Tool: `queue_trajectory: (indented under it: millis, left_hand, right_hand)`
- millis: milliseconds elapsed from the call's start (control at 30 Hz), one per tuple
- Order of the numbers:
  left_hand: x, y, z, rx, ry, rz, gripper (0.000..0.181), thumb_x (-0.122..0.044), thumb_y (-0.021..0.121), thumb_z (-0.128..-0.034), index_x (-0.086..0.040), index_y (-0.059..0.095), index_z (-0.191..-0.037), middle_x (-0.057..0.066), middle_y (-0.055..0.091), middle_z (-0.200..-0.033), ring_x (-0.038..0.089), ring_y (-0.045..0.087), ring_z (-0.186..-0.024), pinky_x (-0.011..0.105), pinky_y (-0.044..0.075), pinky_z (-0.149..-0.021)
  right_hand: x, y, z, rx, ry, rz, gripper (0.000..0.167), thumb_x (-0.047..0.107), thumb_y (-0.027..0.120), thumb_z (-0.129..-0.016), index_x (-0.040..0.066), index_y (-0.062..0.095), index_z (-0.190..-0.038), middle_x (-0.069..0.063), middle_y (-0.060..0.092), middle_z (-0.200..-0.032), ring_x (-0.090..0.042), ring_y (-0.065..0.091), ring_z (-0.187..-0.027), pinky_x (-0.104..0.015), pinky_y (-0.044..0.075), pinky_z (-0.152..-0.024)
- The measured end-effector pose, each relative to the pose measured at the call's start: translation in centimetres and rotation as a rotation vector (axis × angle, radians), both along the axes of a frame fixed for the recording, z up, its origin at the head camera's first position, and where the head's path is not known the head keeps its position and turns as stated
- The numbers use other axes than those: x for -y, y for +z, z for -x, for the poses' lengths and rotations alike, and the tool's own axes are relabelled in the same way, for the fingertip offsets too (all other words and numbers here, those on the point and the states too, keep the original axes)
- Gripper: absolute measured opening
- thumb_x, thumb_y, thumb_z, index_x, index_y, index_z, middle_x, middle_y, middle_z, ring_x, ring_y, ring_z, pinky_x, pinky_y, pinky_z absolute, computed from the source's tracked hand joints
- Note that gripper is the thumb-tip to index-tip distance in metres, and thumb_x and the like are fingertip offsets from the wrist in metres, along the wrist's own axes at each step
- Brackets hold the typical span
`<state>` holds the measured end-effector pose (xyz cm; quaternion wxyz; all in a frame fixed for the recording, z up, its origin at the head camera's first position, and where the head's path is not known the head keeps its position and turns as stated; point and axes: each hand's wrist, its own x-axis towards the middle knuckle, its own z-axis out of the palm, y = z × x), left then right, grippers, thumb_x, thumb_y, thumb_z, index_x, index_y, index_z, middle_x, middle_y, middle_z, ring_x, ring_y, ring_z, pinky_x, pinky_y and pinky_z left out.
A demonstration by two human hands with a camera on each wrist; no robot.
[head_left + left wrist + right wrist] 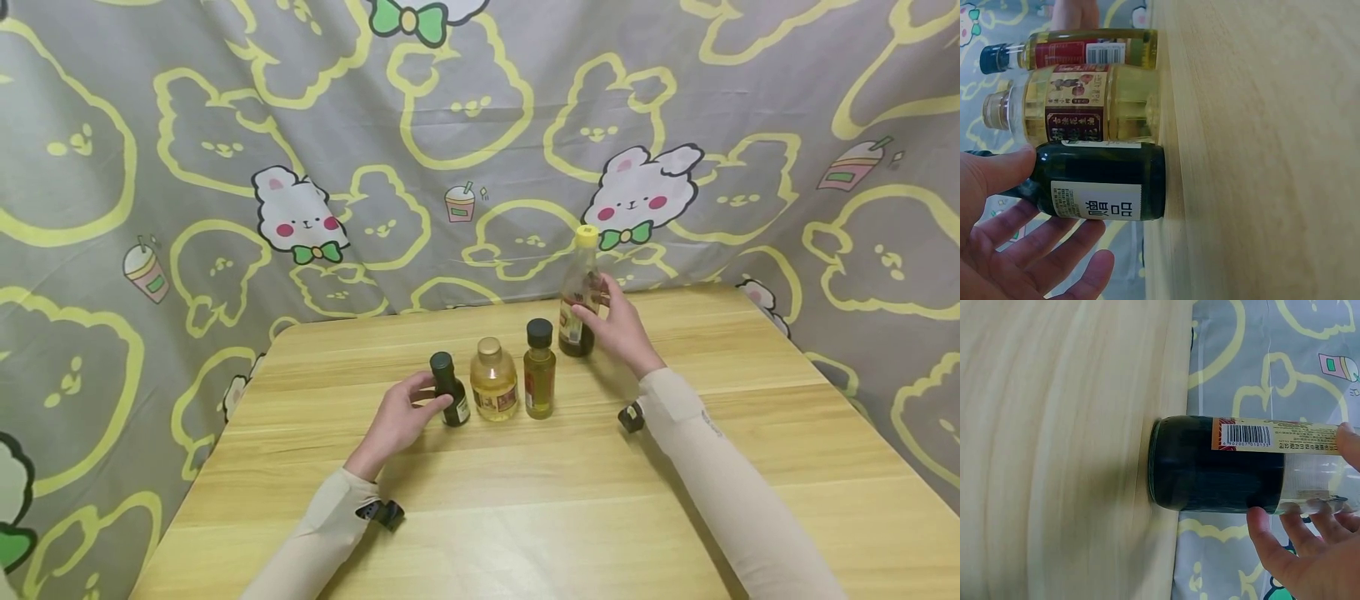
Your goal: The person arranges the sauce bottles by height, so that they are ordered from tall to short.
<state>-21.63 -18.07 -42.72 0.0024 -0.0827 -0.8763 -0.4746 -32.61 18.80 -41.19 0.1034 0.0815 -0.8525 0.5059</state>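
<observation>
Left hand (396,417) and right hand (621,329) each grip a bottle, one on either side of the gold-capped oil bottle (495,387). Behind that landmark hangs the biggest thing in view, a grey cloth (375,125) printed with yellow-outlined cartoon animals. Under it spreads the light wood-grain table (525,517). Cream sleeves (720,475) cover both forearms, in front of the gold-capped oil bottle and to either side.

Largest of the bottles is the yellow-capped glass bottle (579,287), farther back and to the right of the gold-capped oil bottle, upright near the table's far edge. Dark liquid fills its lower part, and the right hand holds it above that, thumb on one side and fingers on the other.

Next in bulk, the gold-capped oil bottle itself stands upright with pale yellow oil behind a dark red and cream label. Just to its right is the black-capped slim bottle (539,375), also upright, holding yellow-green oil.

Smallest is the dark green bottle (452,392), just to the left of the gold-capped oil bottle. The left hand has thumb and fingers round its neck and shoulder, the other fingers loosely bent beside the glass. Black wrist devices (381,512) sit at both cuffs, nearer the wearer than the gold-capped oil bottle.
</observation>
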Motion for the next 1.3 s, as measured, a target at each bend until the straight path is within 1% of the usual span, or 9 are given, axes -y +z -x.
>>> queue_trajectory:
  millis: [167, 300, 467, 633, 833, 1067, 1200, 1300]
  left_hand:
    - [0.0, 0.1, -0.1, -0.002, -0.001, 0.004, 0.041, -0.022, 0.075, -0.0954, -0.011, 0.065, -0.134, 0.016, 0.067, -0.133, 0.036, 0.065, -0.121, 0.051, 0.054, -0.100]
    - [-0.1, 0.2, -0.2, 0.013, 0.007, -0.001, 0.041, -0.023, 0.074, -0.0954, -0.012, 0.065, -0.134, 0.015, 0.067, -0.134, 0.036, 0.065, -0.120, 0.051, 0.054, -0.099]
    - [-0.1, 0.3, -0.2, 0.018, 0.012, 0.006, 0.041, -0.023, 0.074, -0.0955, -0.013, 0.065, -0.134, 0.016, 0.066, -0.135, 0.038, 0.066, -0.118, 0.051, 0.055, -0.098]
    - [0.0, 0.3, -0.3, 0.023, 0.016, 0.009, 0.042, -0.024, 0.074, -0.0957, -0.014, 0.065, -0.135, 0.016, 0.065, -0.137, 0.040, 0.065, -0.118, 0.052, 0.056, -0.096]
    - [-0.1, 0.3, -0.3, 0.025, 0.016, 0.010, 0.042, -0.025, 0.074, -0.0956, -0.015, 0.065, -0.135, 0.015, 0.065, -0.137, 0.040, 0.065, -0.119, 0.052, 0.055, -0.096]
    - [-0.1, 0.2, -0.2, 0.015, 0.014, 0.003, 0.040, -0.024, 0.074, -0.0956, -0.015, 0.065, -0.134, 0.015, 0.065, -0.136, 0.039, 0.065, -0.118, 0.052, 0.055, -0.097]
    - [-0.1, 0.2, -0.2, 0.014, 0.009, 0.003, 0.041, -0.024, 0.074, -0.0959, -0.015, 0.065, -0.135, 0.014, 0.065, -0.136, 0.039, 0.065, -0.119, 0.052, 0.055, -0.098]
    - [0.0, 0.2, -0.3, 0.015, 0.009, 0.005, 0.040, -0.024, 0.074, -0.0959, -0.016, 0.066, -0.134, 0.013, 0.066, -0.136, 0.039, 0.065, -0.119, 0.052, 0.055, -0.097]
  right_hand:
    - [-0.1, 0.2, 0.5, 0.010, -0.001, 0.005, 0.075, 0.035, 0.068, -0.100, 0.012, 0.028, -0.159, -0.022, 0.045, -0.154, -0.042, 0.042, -0.143, -0.061, 0.036, -0.116]
    - [-0.1, 0.3, 0.7, 0.015, -0.005, 0.004, 0.073, 0.036, 0.066, -0.101, 0.013, 0.029, -0.158, -0.021, 0.044, -0.155, -0.041, 0.042, -0.143, -0.060, 0.036, -0.116]
    - [-0.3, 0.3, 1.1, 0.017, -0.013, 0.000, 0.071, 0.036, 0.065, -0.101, 0.013, 0.028, -0.158, -0.020, 0.044, -0.155, -0.040, 0.041, -0.144, -0.060, 0.033, -0.118]
    - [-0.4, 0.5, 1.5, 0.026, -0.014, 0.028, 0.073, 0.035, 0.064, -0.102, 0.013, 0.025, -0.160, -0.021, 0.042, -0.157, -0.041, 0.039, -0.145, -0.061, 0.031, -0.119]
    - [-0.7, 0.4, 2.4, 0.040, -0.034, 0.037, 0.077, 0.035, 0.064, -0.102, 0.011, 0.020, -0.161, -0.021, 0.040, -0.158, -0.040, 0.039, -0.146, -0.059, 0.032, -0.119]
    - [-1.0, 0.1, 3.4, 0.042, -0.061, 0.027, 0.083, 0.037, 0.065, -0.101, 0.013, 0.016, -0.163, -0.022, 0.041, -0.157, -0.041, 0.041, -0.145, -0.060, 0.030, -0.120]
    - [-1.2, -0.4, 3.7, 0.026, -0.067, 0.044, 0.080, 0.031, 0.066, -0.101, 0.012, 0.018, -0.162, -0.021, 0.039, -0.158, -0.042, 0.041, -0.144, -0.060, 0.031, -0.119]
    - [-1.4, -1.4, 3.7, 0.026, -0.067, 0.061, 0.075, 0.025, 0.064, -0.102, 0.008, 0.021, -0.160, -0.022, 0.036, -0.160, -0.045, 0.041, -0.144, -0.060, 0.032, -0.119]
